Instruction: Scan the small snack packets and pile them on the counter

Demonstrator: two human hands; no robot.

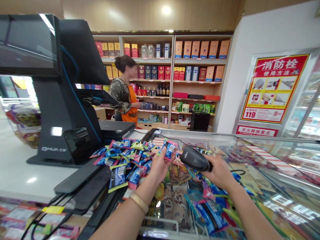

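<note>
My left hand is closed on a small blue and pink snack packet, its barcode side facing up. In my right hand is a black barcode scanner, its head pointing left toward that packet, a short gap apart. Left of my left hand lies a pile of similar snack packets in blue, pink and yellow-green. More packets lie below my right wrist, over the glass display case.
A black cash register stands on the white counter at left, with cables and a dark flat device before it. A person in an orange apron stands behind. Shelves of boxed bottles line the back wall.
</note>
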